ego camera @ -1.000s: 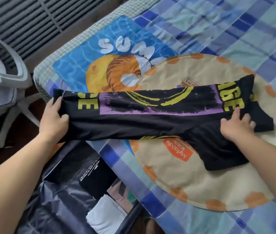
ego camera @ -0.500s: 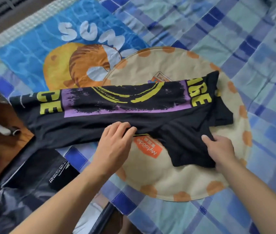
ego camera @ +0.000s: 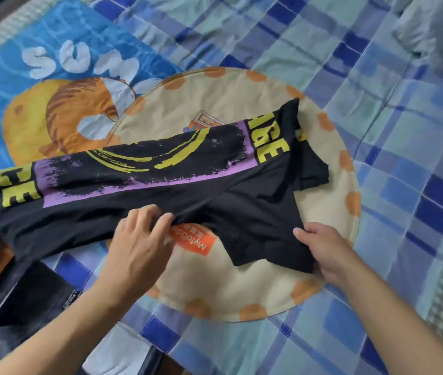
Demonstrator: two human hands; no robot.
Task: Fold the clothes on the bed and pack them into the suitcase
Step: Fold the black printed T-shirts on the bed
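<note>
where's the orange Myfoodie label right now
In the head view, the orange label sits on the round beige mat, just below the black T-shirt's lower edge, between the hands: right beside the left hand, farther from the right hand.

Bed (ego camera: 393, 163) filling most of the view, covered in a blue and pale green checked sheet. Flat on the sheet at upper left, a bright blue towel (ego camera: 3, 85) with white letters and an orange ring print. Overlapping the towel's right edge, a round beige mat (ego camera: 242, 288) edged with orange spots, an orange label near its middle. Stretched across mat, towel and sheet, a black shirt (ego camera: 139, 204) folded into a long strip, purple and yellow print facing up, its left end reaching the bed's edge. Bunched grey cloth (ego camera: 431, 36) lying at the top right corner. Along the right edge, a strip of small green check.
</note>
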